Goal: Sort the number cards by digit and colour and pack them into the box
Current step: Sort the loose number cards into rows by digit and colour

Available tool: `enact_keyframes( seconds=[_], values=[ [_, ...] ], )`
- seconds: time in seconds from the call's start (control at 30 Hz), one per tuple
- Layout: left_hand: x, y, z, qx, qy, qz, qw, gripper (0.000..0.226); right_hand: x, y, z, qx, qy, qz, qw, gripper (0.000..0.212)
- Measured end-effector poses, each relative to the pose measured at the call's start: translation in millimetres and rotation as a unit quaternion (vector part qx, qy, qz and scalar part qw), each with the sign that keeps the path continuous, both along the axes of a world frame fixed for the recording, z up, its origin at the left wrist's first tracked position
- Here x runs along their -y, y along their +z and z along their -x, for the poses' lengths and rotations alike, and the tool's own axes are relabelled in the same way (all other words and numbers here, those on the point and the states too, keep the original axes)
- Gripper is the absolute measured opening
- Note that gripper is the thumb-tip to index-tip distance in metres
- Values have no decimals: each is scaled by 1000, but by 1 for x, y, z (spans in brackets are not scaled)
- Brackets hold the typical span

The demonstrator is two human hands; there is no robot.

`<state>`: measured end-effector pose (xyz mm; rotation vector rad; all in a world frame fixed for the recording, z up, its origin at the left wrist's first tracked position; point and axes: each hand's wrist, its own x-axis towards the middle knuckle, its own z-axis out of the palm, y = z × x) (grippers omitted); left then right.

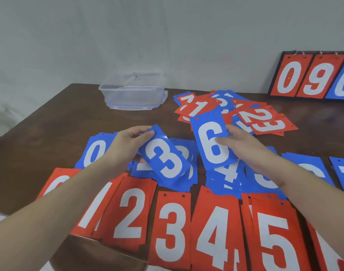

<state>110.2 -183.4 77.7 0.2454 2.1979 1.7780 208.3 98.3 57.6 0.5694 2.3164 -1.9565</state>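
Hands work above sorted piles on the table (49, 118): left hand (128, 143) pinches a blue 3 (163, 155), right hand (237, 141) pinches a blue 6 (212, 141). Red piles (173, 227) lie nearest, blue piles (94, 151) behind them, unsorted cards (235, 112) farther back. Clear box (132, 92) sits at the far edge.

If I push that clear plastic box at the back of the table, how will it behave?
The clear box looks empty and thin-walled, so it is probably light and would slide easily on the smooth table. It sits low and wide, so tipping seems unlikely.
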Motion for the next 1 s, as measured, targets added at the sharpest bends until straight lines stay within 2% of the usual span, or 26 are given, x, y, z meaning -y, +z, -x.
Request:
enact_keyframes(
  seconds=[0.13,0.2,0.33,0.47,0.53,0.67,0.73,0.83,1.0],
  values=[
    [-17,4,11,-1,-57,19,998,26,-3,2,-12,8,-35,-1,999,20],
    [-25,6,19,-7,-102,47,994,22,-7,3,-21,6,-53,4,999,19],
    [-39,2,41,-14,-203,145,968,15,-20,2,-40,2,-92,5,996,19],
    [-59,-10,57,-58,-237,236,941,12,-33,0,-64,-12,-137,-27,990,27],
    [-69,-18,60,-114,-248,297,915,17,-41,0,-77,-20,-178,-35,983,28],
    [-85,-32,59,-270,-255,431,822,35,-59,5,-104,-5,-251,-87,964,16],
    [-94,-34,52,-307,-244,417,820,34,-71,8,-117,23,-282,-124,951,8],
    [-105,-36,38,-336,-260,359,831,22,-93,7,-134,52,-300,-157,940,8],
    [-131,-31,19,-368,-279,336,821,16,-120,7,-148,106,-231,-253,934,15]
  ],
)
